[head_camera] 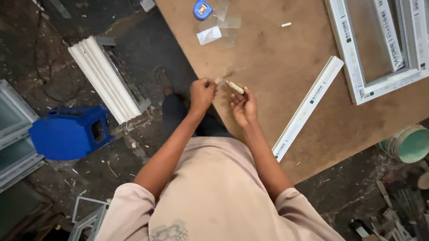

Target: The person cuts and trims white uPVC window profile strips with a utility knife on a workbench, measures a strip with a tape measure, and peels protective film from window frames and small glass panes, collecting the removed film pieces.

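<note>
A: We note the small pale stick [235,87]: short, thin, cylinder-like, held over the near edge of the tabletop [277,65]. Right hand [243,106] has its fingers [246,91] pinched on one end; palm faces up.

B: We judge it light and stiff, possibly brittle; exact material too small to tell. Best held near the middle with fingertips, not at the tip.

A: Left hand [202,94] is curled into a fist just beside the stick's far end. Whether its fingers clamp anything, we cannot tell.

B: Outward: a long white profile strip [308,107] lies on the tabletop to the right, a white window frame [375,85] beyond it. A blue tape measure [202,8] and clear scraps [220,29] sit farther up.

A: Floor: blue stool [70,131], stacked white profiles [108,79].
</note>
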Demonstrator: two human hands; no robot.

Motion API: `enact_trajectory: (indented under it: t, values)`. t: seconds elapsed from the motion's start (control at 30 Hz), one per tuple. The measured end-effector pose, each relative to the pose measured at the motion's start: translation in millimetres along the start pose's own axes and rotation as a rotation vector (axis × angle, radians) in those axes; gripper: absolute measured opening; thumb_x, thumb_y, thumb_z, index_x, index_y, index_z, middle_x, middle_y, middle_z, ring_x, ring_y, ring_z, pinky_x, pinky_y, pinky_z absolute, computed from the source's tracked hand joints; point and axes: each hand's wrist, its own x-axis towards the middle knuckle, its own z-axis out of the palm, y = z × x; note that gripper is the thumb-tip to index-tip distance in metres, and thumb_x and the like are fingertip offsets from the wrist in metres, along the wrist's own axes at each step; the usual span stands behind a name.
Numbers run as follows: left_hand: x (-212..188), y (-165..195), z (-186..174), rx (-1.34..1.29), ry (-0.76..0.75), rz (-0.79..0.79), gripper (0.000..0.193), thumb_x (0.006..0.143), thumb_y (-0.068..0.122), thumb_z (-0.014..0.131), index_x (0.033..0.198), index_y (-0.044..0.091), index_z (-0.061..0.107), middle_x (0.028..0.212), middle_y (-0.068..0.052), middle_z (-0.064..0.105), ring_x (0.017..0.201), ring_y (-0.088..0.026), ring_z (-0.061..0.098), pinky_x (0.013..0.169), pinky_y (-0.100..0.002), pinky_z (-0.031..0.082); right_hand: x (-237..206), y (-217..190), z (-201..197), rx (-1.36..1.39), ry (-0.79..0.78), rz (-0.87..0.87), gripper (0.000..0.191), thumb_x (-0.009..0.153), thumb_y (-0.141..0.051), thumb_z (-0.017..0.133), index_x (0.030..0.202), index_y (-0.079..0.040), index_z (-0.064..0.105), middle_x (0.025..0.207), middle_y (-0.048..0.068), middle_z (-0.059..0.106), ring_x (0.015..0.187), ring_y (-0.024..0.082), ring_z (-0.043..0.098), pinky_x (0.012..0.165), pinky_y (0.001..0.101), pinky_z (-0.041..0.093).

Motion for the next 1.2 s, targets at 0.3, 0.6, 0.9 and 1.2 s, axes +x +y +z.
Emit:
enact_trajectory:
  t: [0.3, 0.6, 0.9, 1.2]
  values:
    - [58, 41, 4, 0.242, 0.105, 0.186, 0.019, 0.089, 0.015, 0.073, 0.084, -0.004, 0.075, 0.069, -0.012, 0.072, 0.062, -0.021, 0.070, 0.061, -0.038, 0.053, -8, 3, -10, -0.034, 0.103, 0.036, 0.033, 0.103, -0.031, 0.057, 0.125, -0.009, 0.067, 0.108, 0.010, 0.078, 0.088, 0.019, 0.072, 0.075, 0.0328, 0.055]
    - [60, 70, 31, 1.016, 0.244, 0.737, 0.049, 0.074, 0.027, 0.085, 0.113, 0.003, 0.066, 0.108, -0.014, 0.058, 0.105, -0.034, 0.055, 0.084, -0.047, 0.045, -33, 5, -54, -0.054, 0.173, -0.042, 0.035, 0.101, -0.032, 0.056, 0.126, -0.009, 0.067, 0.112, 0.008, 0.076, 0.090, 0.017, 0.071, 0.074, 0.0319, 0.054]
    - [73, 45, 23, 0.872, -0.020, 0.880, 0.018, 0.090, 0.012, 0.073, 0.104, 0.006, 0.064, 0.105, -0.012, 0.057, 0.105, -0.032, 0.055, 0.090, -0.045, 0.047, -41, -8, -67, -0.090, 0.147, -0.154, 0.037, 0.104, -0.029, 0.056, 0.131, -0.005, 0.065, 0.114, 0.012, 0.075, 0.091, 0.019, 0.072, 0.074, 0.0330, 0.056]
    - [42, 25, 16, 0.649, -0.028, 0.948, 0.035, 0.079, 0.004, 0.072, 0.112, -0.002, 0.063, 0.110, -0.018, 0.058, 0.106, -0.037, 0.055, 0.092, -0.046, 0.047, -32, -29, 2, -0.735, 0.051, -0.610, 0.030, 0.106, -0.012, 0.062, 0.128, 0.007, 0.071, 0.115, 0.015, 0.075, 0.099, 0.019, 0.072, 0.093, 0.0341, 0.059]
